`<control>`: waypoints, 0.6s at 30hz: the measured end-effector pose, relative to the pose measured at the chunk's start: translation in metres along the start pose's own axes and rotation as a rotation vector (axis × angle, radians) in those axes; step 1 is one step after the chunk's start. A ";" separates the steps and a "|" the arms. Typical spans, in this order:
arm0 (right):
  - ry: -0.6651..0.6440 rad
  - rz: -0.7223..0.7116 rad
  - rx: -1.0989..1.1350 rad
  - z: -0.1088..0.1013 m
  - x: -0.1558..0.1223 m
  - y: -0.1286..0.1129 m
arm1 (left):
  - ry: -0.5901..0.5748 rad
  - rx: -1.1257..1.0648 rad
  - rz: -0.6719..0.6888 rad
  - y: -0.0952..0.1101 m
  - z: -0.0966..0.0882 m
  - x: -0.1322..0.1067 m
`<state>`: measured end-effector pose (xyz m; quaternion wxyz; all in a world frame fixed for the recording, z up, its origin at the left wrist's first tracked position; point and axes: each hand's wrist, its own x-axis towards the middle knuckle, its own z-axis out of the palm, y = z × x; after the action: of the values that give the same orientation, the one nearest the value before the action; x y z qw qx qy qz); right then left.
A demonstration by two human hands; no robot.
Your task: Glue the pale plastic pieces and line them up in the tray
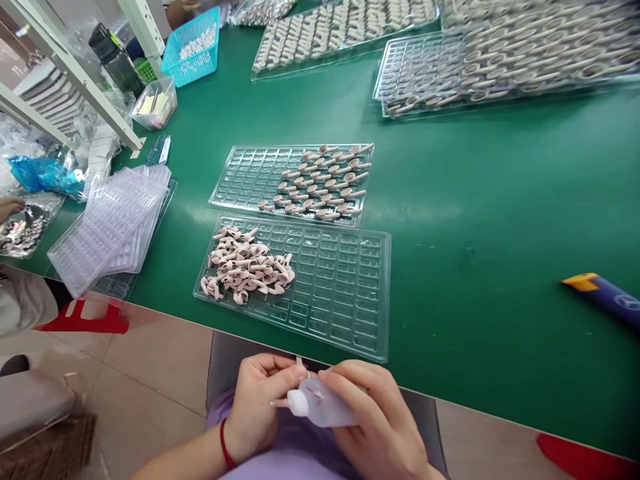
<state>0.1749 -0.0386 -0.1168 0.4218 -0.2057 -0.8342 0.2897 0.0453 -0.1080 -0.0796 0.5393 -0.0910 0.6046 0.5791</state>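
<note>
My left hand [263, 393], with a red band at the wrist, pinches a small beige piece [299, 361], mostly hidden by the fingers. In my right hand [383, 413] lies a translucent squeeze bottle [333, 404] with a white cap and a thin tip pointing left, close to my left fingers. Both hands are over my lap at the table's front edge. Just beyond them, a see-through plastic tray [340, 293] carries a heap of beige curved pieces [247, 267] on its left. Behind it, a second tray [255, 173] has similar spoon-like pieces [325, 183] set in rows.
More filled trays [345, 33] stand along the back of the green table [475, 233]. At left are stacked plastic trays [113, 220], a blue basket [193, 50] of white pieces and a shelf post [95, 80]. A dark blue tube [607, 297] lies right. Another person's hand [10, 207] shows far left.
</note>
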 end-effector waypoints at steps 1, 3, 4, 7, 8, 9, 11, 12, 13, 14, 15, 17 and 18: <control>0.006 0.000 -0.004 0.001 0.000 0.000 | -0.004 0.000 0.003 0.000 0.000 0.001; 0.021 0.000 -0.020 0.002 0.001 0.000 | -0.024 0.003 0.017 -0.001 -0.001 0.003; 0.028 0.002 -0.029 0.002 0.002 -0.001 | -0.045 0.015 0.024 0.000 -0.003 0.004; 0.006 0.021 -0.024 -0.006 0.004 0.000 | -0.150 0.128 -0.009 0.010 -0.010 0.001; -0.028 0.037 -0.006 -0.012 0.005 0.001 | -0.195 0.201 -0.030 0.017 -0.012 -0.003; -0.068 0.052 0.016 -0.018 0.005 0.002 | -0.240 0.292 -0.034 0.026 -0.013 -0.007; -0.116 0.095 0.047 -0.033 0.006 0.007 | -0.314 0.512 0.080 0.050 -0.012 -0.015; -0.103 0.121 0.053 -0.039 0.006 0.010 | -0.341 0.634 0.211 0.064 -0.009 -0.016; -0.062 0.146 0.057 -0.044 0.008 0.013 | -0.361 0.753 0.382 0.080 -0.006 -0.015; 0.000 0.168 0.059 -0.047 0.009 0.016 | -0.381 0.859 0.562 0.097 -0.002 -0.009; 0.067 0.190 0.057 -0.049 0.011 0.019 | -0.388 0.941 0.748 0.114 0.003 0.000; 0.175 0.217 0.041 -0.049 0.015 0.024 | -0.354 1.055 1.086 0.149 0.015 0.028; 0.210 0.226 0.028 -0.048 0.017 0.026 | -0.300 1.101 1.212 0.165 0.022 0.045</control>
<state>0.2076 0.0051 -0.1012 0.4743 -0.3218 -0.7528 0.3237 -0.0824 -0.0157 -0.0090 0.1763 0.6053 0.6673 0.3966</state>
